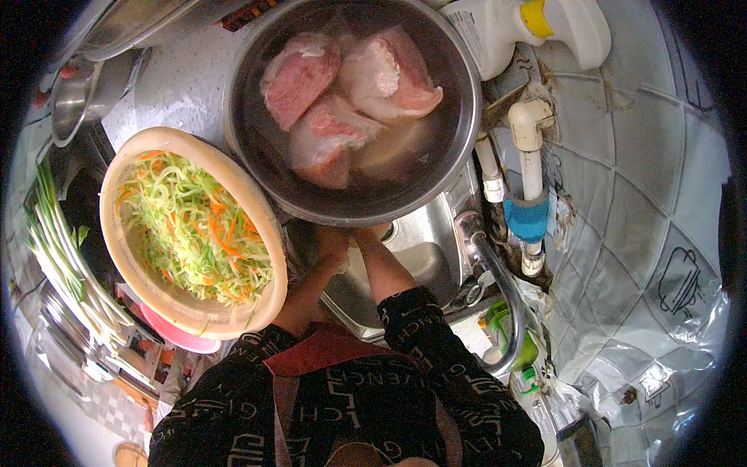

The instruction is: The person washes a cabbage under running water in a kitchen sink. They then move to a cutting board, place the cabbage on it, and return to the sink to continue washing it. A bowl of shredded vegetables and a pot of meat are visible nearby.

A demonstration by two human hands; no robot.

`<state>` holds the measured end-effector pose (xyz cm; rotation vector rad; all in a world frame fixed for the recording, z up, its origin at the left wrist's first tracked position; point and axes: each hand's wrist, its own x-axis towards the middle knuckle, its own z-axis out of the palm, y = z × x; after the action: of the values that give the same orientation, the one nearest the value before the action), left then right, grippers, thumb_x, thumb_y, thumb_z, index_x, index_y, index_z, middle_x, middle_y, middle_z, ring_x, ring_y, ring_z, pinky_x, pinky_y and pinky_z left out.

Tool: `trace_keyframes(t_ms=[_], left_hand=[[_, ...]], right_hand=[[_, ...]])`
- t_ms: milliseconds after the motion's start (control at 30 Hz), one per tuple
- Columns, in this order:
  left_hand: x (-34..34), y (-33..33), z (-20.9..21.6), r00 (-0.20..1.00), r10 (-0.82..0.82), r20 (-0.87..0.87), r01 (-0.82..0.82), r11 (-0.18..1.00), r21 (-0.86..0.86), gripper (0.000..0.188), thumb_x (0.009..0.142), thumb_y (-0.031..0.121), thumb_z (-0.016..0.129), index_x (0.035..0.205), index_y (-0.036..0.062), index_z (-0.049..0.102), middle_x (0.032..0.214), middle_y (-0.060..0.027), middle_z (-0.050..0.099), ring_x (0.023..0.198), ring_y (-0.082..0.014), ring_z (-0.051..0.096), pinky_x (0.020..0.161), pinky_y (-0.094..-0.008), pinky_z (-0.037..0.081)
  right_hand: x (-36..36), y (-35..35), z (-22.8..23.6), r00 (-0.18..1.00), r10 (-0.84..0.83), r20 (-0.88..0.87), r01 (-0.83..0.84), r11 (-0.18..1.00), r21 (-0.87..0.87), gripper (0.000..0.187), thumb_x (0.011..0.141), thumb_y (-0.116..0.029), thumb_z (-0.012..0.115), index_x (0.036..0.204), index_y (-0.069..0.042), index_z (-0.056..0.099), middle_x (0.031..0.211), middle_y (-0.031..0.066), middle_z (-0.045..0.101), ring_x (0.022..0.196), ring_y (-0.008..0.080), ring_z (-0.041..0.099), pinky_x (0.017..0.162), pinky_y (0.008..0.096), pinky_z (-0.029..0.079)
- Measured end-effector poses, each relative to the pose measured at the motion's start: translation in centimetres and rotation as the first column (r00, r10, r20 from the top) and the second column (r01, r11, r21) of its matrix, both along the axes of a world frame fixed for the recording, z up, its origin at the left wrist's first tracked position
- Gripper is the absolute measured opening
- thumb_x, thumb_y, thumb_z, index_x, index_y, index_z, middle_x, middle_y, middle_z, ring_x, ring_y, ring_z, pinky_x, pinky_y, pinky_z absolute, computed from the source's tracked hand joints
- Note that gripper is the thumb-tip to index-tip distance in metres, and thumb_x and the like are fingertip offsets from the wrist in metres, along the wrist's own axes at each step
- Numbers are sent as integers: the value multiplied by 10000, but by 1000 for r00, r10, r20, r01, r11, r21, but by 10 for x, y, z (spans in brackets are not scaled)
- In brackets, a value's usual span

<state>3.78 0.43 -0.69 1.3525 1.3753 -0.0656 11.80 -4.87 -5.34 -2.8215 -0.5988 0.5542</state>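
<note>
Both my forearms reach forward over the steel sink. My left hand and my right hand pass beneath the near rim of a large metal basin. That rim hides the fingers, so what they touch does not show. Large chunks of raw pork lie in cloudy water inside the basin. Left of my hands, a peach-coloured plastic colander holds shredded green and orange vegetables.
A curved metal faucet rises along the sink's right side. Beyond it stand white pipes, one wrapped in blue cloth. A white spray bottle is at the upper right. Green onions lie far left, near a pink bowl.
</note>
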Motion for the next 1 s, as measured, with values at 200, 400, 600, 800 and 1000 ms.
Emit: trace_keyframes(t_ms=[200, 400, 600, 800, 1000], left_hand=[[-4, -5, -10, 995, -99, -1, 98, 989, 113, 289, 952, 126, 497, 1169, -64, 519, 1163, -217, 569, 1070, -353, 543, 935, -430, 412], [-4, -2, -12, 898, -415, -145, 439, 842, 312, 245, 995, 145, 435, 1081, -50, 556, 1054, -251, 590, 1000, -426, 554, 860, -482, 426], [11, 22, 8, 849, -509, -145, 528, 802, 279, 307, 1023, 213, 382, 1001, -17, 584, 986, -238, 609, 927, -412, 590, 818, -496, 438], [23, 24, 11, 785, -574, -235, 615, 769, 174, 324, 984, 251, 473, 1138, -13, 581, 1122, -264, 586, 1024, -401, 570, 893, -505, 431], [7, 34, -62, 872, -488, -39, 485, 872, -57, 520, 925, 391, 564, 1105, -94, 627, 1073, -281, 649, 982, -421, 635, 850, -497, 482]], right_hand=[[7, -1, -18, 992, -98, 82, 66, 940, 333, 739, 843, -518, 612, 1393, -56, 434, 1410, 183, 454, 1299, 366, 406, 1104, 512, 286], [34, 22, 2, 977, -208, -45, 212, 947, 242, 644, 877, -436, 581, 1366, -36, 460, 1404, 171, 464, 1254, 383, 456, 1028, 552, 346], [63, 40, 12, 967, -192, 169, 142, 952, 270, 439, 858, -275, 557, 1207, -10, 557, 1171, 173, 596, 1141, 374, 519, 941, 508, 415], [73, 25, 59, 925, -338, -174, 375, 730, 572, 312, 961, -259, 498, 1086, 23, 546, 1079, 206, 587, 1075, 389, 527, 921, 493, 413], [-27, -62, 66, 636, -634, -441, 736, 326, 593, 497, 912, -197, 640, 1316, -16, 415, 1316, 129, 438, 1173, 245, 457, 995, 402, 367]])
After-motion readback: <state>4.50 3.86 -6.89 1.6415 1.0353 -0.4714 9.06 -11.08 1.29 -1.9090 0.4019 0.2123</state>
